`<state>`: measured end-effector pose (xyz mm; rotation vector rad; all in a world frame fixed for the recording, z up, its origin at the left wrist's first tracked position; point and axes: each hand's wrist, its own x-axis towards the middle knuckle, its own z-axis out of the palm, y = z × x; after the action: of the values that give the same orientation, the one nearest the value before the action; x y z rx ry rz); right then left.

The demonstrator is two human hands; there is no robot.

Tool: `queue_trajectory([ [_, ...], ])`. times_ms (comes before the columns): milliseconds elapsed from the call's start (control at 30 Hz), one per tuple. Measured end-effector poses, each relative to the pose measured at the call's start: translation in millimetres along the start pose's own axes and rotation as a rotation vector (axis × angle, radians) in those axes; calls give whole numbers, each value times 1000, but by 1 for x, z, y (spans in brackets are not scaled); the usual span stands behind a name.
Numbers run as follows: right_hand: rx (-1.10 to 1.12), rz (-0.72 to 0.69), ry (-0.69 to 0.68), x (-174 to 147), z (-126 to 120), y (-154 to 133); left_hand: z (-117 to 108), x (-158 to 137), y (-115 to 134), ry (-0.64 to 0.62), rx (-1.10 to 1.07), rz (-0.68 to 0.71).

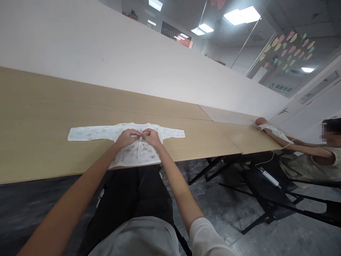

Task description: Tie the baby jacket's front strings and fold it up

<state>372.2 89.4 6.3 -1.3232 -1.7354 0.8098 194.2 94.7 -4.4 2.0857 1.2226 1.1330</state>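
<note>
A small white baby shirt (131, 155) with a printed pattern lies front up on the table, its sleeves spread to both sides. Its lower hem reaches the table's near edge. My left hand (127, 137) pinches the shirt's front near the neckline, fingers closed. Right beside it, my right hand (151, 137) pinches the same spot from the other side, and the fingertips of both hands nearly meet. Whatever fastening may be between the fingertips is hidden. Below the hands, the front opening runs down toward the hem.
The long wooden table (39, 149) runs along a white wall (106, 60) with glass above. At the far right sits another person (311, 160), hands on a white garment (277, 133). A black folding chair (266, 188) with a white power strip (270, 179) stands between us.
</note>
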Motion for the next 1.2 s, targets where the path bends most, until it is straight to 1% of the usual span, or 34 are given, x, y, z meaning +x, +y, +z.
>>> queue_trajectory([
  [100, 16, -19, -37, 2, 1, 4, 0, -2, 1, 1, 10, 1],
  [167, 17, -9, -36, 3, 0, 5, 0, -3, 3, 4, 30, -18],
  [367, -7, 66, 59, 0, -7, 1, 0, -4, 11, 14, 65, -104],
  [467, -4, 82, 75, 0, -10, -1, -1, -5, 15, 13, 65, -113],
  [600, -39, 87, 80, -5, -12, -11, -4, -6, 20, -85, 38, -18],
  [700, -124, 63, 95, -21, -12, -23, -5, -7, 21, -138, 42, 27],
  [800, -192, 25, 32, -44, -10, -33, -6, -8, 19, -163, 55, 67],
  [900, -231, 5, -51, -60, -7, -37, -10, -10, 19, -227, 48, 88],
  [1033, -188, 24, -81, -65, -6, -36, -18, -13, 21, -318, 28, 83],
  [1200, -66, 85, -71, -65, -8, -31, -20, -16, 26, -355, 54, 89],
])
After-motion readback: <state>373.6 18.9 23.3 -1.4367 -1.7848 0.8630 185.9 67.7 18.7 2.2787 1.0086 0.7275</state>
